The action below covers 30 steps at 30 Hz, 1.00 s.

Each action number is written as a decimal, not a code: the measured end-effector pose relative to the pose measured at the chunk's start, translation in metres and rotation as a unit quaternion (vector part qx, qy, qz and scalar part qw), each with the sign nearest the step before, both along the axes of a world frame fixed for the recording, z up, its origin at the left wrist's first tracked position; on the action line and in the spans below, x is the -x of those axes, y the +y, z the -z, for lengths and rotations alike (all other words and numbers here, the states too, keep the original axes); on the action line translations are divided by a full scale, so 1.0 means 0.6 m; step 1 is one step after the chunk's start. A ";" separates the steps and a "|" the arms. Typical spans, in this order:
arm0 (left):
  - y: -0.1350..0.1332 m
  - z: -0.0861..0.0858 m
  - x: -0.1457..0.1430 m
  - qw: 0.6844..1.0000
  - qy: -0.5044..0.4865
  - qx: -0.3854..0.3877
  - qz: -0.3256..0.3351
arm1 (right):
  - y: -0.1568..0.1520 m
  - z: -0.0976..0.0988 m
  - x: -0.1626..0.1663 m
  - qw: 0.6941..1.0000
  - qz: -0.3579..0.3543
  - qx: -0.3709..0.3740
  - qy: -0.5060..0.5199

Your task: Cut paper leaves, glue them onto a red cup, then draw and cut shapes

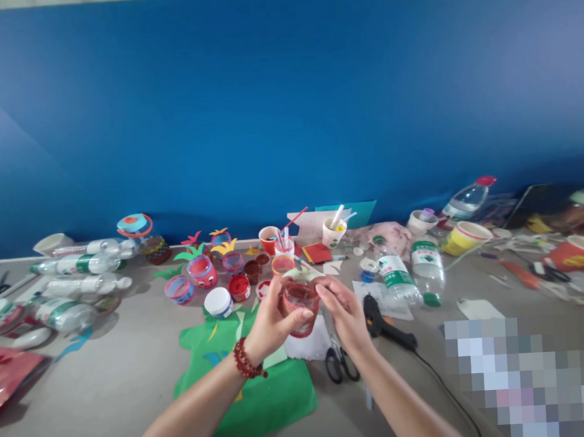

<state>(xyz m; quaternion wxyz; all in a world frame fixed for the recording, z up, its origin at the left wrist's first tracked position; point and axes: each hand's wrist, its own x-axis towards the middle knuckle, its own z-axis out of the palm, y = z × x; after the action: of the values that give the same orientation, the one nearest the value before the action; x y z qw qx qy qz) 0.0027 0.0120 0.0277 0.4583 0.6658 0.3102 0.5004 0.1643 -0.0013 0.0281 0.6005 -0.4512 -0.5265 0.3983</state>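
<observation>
Wall [286, 114], blue and wide, stands behind a crowded grey tabletop [105, 391], where a green sheet [272, 405] lies partly under the person's left forearm [194, 400]. Clear plastic bottles [79, 263] lie together at the left; I can't make out whether they hold liquid. Over the sheet's far right edge is a red cup [301, 301] — the left hand [272, 320] grips one side, thumb across the front, and the right hand [344, 313] has its fingers closed on the other. Its inside looks dark red; whether anything sits in it, I can't tell. Behind, a white paper cup [332, 240] holds pale sticks [337, 216]. Smaller pots stand near the left hand: a white-lidded pot [218, 300], then a red pot [240, 293] — open, red inside.
</observation>
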 end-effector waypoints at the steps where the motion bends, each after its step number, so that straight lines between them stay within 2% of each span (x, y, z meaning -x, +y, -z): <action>1: 0.000 0.001 0.000 1.000 -0.003 0.006 0.001 | 0.000 0.000 0.000 1.000 0.000 -0.001 -0.001; 15: 0.005 0.013 0.001 0.999 -0.043 0.028 -0.004 | 0.005 -0.001 -0.008 0.997 -0.037 -0.065 -0.034; 20: 0.004 0.009 0.007 0.999 -0.037 0.018 0.023 | 0.007 -0.004 -0.004 0.998 -0.032 -0.056 -0.025; 24: 0.000 0.013 0.009 0.996 -0.049 0.042 0.055 | 0.009 0.000 -0.006 0.997 -0.011 -0.067 -0.022; 30: 0.004 0.018 0.008 0.994 -0.078 0.066 0.050 | 0.010 0.006 -0.011 0.995 -0.036 -0.082 -0.033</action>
<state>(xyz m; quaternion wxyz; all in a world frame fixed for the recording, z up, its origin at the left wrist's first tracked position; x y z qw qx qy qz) -0.0019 0.0141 0.0167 0.5484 0.6080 0.2718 0.5057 0.1709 0.0045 0.0242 0.6029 -0.3940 -0.5932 0.3598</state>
